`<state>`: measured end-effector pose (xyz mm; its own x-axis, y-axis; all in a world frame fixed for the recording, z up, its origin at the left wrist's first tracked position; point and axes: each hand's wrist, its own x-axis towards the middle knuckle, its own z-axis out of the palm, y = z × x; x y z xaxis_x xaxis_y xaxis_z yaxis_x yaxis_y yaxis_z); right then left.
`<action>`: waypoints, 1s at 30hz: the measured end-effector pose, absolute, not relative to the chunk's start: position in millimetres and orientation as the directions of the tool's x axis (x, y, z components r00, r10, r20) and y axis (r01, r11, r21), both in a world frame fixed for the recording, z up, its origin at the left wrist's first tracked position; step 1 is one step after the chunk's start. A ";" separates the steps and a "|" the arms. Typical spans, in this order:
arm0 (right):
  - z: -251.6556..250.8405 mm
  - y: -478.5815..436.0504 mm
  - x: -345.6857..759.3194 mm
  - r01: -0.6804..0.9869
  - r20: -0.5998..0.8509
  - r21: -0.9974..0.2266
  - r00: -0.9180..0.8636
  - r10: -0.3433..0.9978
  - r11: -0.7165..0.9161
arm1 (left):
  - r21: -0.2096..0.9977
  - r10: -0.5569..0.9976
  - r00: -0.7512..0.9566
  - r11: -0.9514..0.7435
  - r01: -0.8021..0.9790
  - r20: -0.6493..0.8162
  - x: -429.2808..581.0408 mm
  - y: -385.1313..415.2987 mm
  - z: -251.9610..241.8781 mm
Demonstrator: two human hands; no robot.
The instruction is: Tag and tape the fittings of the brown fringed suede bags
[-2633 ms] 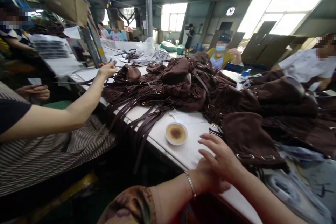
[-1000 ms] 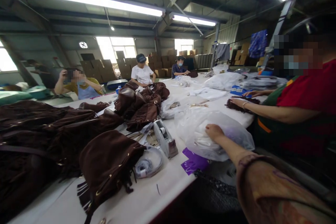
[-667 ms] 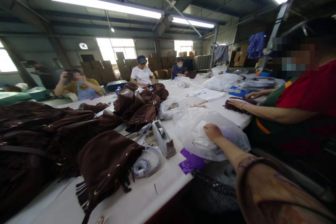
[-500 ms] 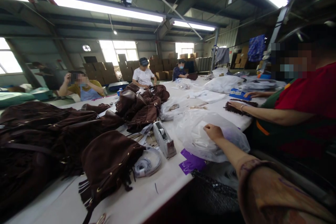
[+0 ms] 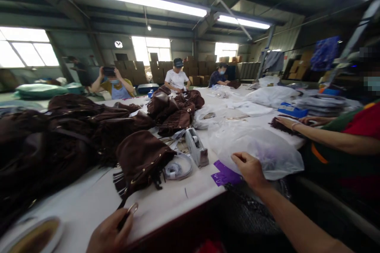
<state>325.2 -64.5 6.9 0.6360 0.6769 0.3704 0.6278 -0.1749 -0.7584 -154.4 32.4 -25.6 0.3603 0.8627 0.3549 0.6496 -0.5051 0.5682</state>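
Note:
At the bottom, my left hand [image 5: 111, 229] is closed with a small shiny metal loop [image 5: 133, 208] at its fingertips; the rest of that item is hidden. My right hand [image 5: 251, 170] is in a pinch at the front edge of a clear plastic bag [image 5: 267, 148]. Whether anything is between those fingertips I cannot make out. Just left of it lies a purple printed packet [image 5: 224, 174]. A brown fringed handbag [image 5: 142, 156] rests beyond my left hand, beside a coil of clear tape or strip [image 5: 175, 168]. Behind the coil stands a tape dispenser [image 5: 197, 150].
Brown bags are heaped on the left [image 5: 74, 138] and mid-table [image 5: 173, 108]. A round roll [image 5: 38, 237] sits at the lower left corner. At right, a co-worker's hands [image 5: 287, 122] rest on a brown fringed piece. The table's front edge runs diagonally below my hands.
My right hand has come back from over the plastic bag toward its near edge. My left hand has come into view with the metal loop. The view has swung left.

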 end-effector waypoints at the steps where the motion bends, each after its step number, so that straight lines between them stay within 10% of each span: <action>1: 1.6 -67.7 296.6 0.594 0.349 -0.796 0.605 0.716 -0.114 | 0.628 0.885 0.354 -0.465 0.625 0.303 -150.4 26.8 -16.3; 5: -12.7 -70.0 188.1 0.476 0.244 -0.879 0.486 0.839 -0.020 | 0.883 0.871 0.490 -0.260 0.390 0.039 -124.9 5.2 28.8; 13: 0.5 -54.9 104.5 0.383 0.133 -0.920 0.124 0.983 0.076 | 0.962 0.769 0.633 -0.228 0.152 0.082 -94.4 -12.3 44.5; 30: -4.2 -60.5 110.0 0.525 0.252 -0.850 0.362 0.898 0.027 | 0.970 0.822 0.515 0.205 0.130 -0.243 -86.8 -8.3 24.8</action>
<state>110.0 -60.5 -4.2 0.3619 0.8975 0.2520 0.5254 0.0270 -0.8504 -86.8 -8.3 24.8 0.5155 0.8217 -0.2431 0.1300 0.2054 0.9700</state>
